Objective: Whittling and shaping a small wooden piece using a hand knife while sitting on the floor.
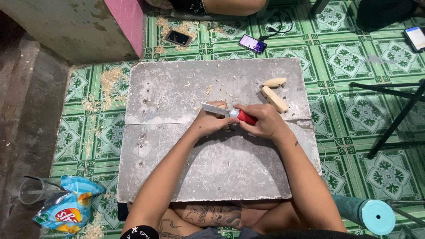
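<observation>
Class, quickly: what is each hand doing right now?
Left hand: closed, probably on a wood piece, mostly hidden.
Right hand: closed on the knife.

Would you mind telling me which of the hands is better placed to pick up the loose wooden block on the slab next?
Probably the right hand: the wooden block lies just beyond it, though it grips the red-handled knife. The left hand sits farther away, and seems to hold a small piece against the blade.

Even overhead light, soft shadows, sharp focus.
</observation>
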